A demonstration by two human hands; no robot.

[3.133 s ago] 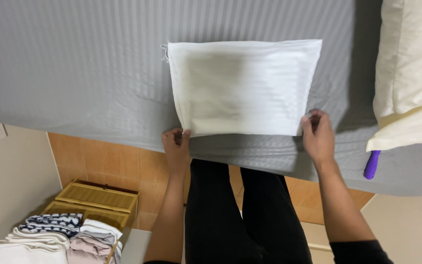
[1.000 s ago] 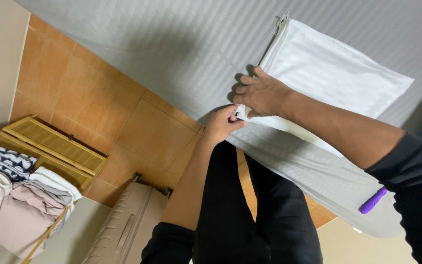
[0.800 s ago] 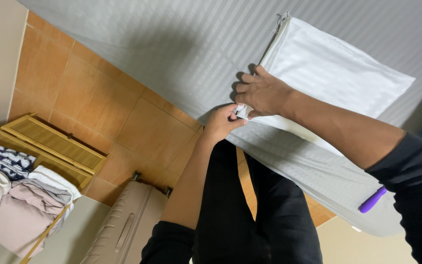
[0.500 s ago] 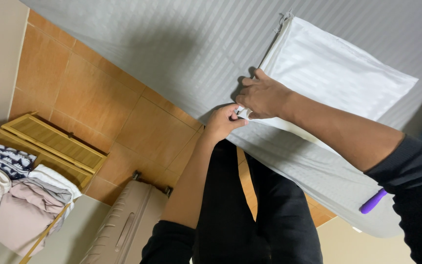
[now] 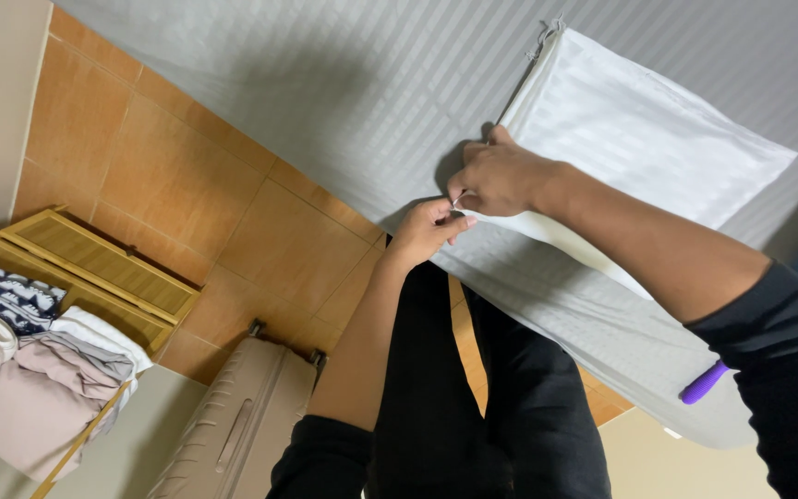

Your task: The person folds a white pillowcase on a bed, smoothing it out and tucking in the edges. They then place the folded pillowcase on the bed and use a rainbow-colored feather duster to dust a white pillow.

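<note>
Keep left hand (image 5: 429, 229) and right hand (image 5: 501, 176) pinched on pillowcase (image 5: 634, 139) corner at bed (image 5: 325, 102) edge, pulling evenly.

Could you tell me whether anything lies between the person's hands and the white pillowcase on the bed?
Nothing visible does. The right hand rests on the white pillowcase at its near corner, and the left hand pinches that same corner on the grey bed sheet.
</note>
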